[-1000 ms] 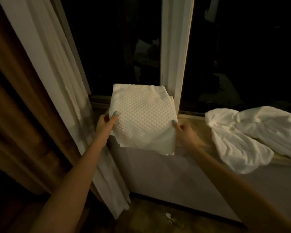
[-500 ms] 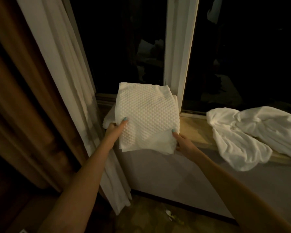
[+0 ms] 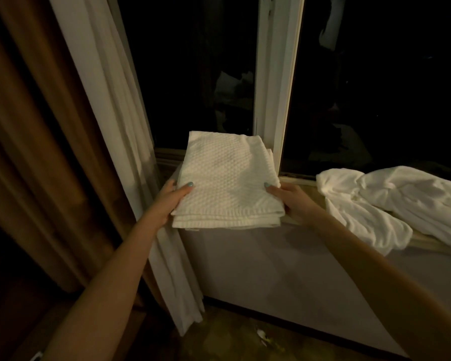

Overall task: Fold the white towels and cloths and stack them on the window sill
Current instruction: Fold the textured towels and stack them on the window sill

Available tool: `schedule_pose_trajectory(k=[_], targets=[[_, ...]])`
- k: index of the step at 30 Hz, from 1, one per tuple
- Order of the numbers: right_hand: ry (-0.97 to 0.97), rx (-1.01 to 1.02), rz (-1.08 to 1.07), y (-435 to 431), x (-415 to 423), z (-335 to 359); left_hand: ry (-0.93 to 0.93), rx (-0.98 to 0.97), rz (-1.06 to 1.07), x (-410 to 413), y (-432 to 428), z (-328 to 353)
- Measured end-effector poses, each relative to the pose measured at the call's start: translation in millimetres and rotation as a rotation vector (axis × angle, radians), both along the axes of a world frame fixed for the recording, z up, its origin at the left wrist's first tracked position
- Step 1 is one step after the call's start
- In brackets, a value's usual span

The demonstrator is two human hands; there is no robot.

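A folded white waffle-weave towel (image 3: 227, 178) lies flat at the left end of the window sill (image 3: 310, 196), its near edge overhanging the sill's front. My left hand (image 3: 171, 201) grips its near left corner, thumb on top. My right hand (image 3: 292, 201) grips its near right corner the same way. Further layers of white cloth show beneath its front edge. To the right, a crumpled, unfolded white cloth (image 3: 391, 201) sprawls along the sill and hangs over its edge.
A white curtain (image 3: 110, 126) and a brown drape (image 3: 37, 126) hang at the left, close to my left hand. The white window frame post (image 3: 279, 87) rises just behind the towel. Dark glass fills the background. A grey wall (image 3: 271, 269) drops below the sill.
The towel went from tilted up and held in the air to lying flat on the sill's left end. Both hands kept their hold on its near corners.
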State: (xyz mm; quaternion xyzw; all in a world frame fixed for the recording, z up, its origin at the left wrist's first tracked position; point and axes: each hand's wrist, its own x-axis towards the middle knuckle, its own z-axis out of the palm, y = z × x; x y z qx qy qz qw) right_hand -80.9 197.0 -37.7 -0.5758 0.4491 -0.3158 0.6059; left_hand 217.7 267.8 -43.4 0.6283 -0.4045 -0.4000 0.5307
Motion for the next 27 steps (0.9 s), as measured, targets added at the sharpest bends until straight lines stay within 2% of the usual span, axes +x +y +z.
schedule_pose_trajectory(k=[3, 5, 8, 11, 13, 15, 17, 19, 21, 24, 27], targets=[[-0.115, 0.050, -0.028, 4.7, 2.3, 17.7, 0.084, -0.116, 0.012, -2.4, 6.3, 10.9], [-0.177, 0.189, -0.008, 7.1, 0.3, 23.1, 0.083, -0.148, -0.014, -7.1, 11.5, 17.3], [-0.183, 0.344, 0.059, 13.6, -4.3, 22.0, 0.007, -0.102, -0.060, -10.5, 19.9, 22.6], [-0.201, 0.344, 0.063, 18.4, -9.7, 16.8, -0.001, -0.001, -0.248, -9.6, 29.9, 23.2], [-0.251, 0.283, 0.037, 17.8, -9.6, 13.1, 0.024, -0.042, -0.216, -9.1, 33.8, 23.2], [-0.306, 0.174, -0.017, 18.2, -8.1, 15.5, 0.029, -0.141, -0.073, -10.1, 34.4, 27.0], [-0.342, 0.043, -0.055, 19.0, -6.1, 22.5, -0.096, -0.238, 0.021, -10.3, 34.1, 32.6], [-0.396, -0.030, -0.009, 19.6, -6.5, 33.8, -0.161, -0.323, 0.026, -10.8, 33.0, 41.6], [-0.423, -0.066, 0.069, 19.8, -9.0, 46.0, -0.108, -0.335, -0.006, -12.4, 35.0, 53.3], [-0.216, -0.239, 0.141, 20.6, -13.8, 58.0, -0.192, -0.307, -0.038, -8.8, 38.6, 68.7], [0.049, -0.488, 0.077, 19.8, -11.6, 60.0, -0.339, -0.346, -0.100, -11.0, 42.2, 77.8]])
